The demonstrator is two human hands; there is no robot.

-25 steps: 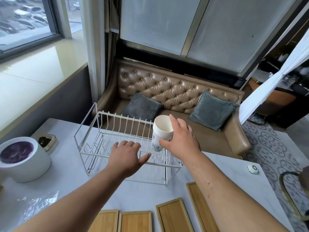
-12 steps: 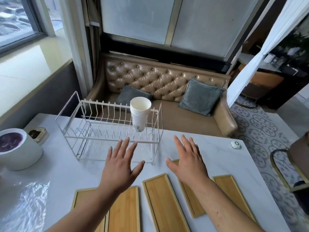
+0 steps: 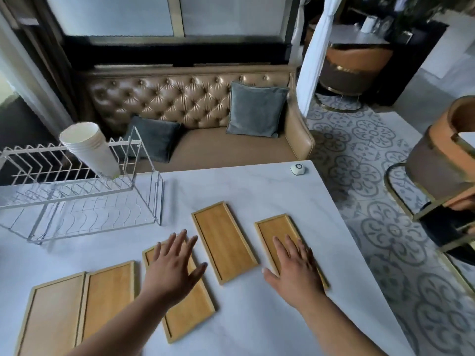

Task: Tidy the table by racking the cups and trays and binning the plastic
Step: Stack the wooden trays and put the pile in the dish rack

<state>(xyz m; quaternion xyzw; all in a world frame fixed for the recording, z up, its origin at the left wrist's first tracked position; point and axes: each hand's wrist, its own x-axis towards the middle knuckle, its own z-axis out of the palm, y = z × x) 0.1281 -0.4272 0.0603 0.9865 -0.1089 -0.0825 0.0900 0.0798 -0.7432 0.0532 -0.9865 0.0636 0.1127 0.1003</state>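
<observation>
Fronting a sofa (image 3: 195,101), the marble table (image 3: 257,187) bears wooden trays (image 3: 225,241); left hand (image 3: 172,269), right hand (image 3: 294,269) spread empty

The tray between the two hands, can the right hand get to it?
Probably yes. The uncovered tray lies on the table right beside the right hand, which is open over the neighbouring tray, and nothing stands between them.

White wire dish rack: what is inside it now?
Only a stack of white paper cups stands in the white wire dish rack, near its far right corner. The flat wooden trays lie outside it. Its left end is cut off by the frame.
</observation>
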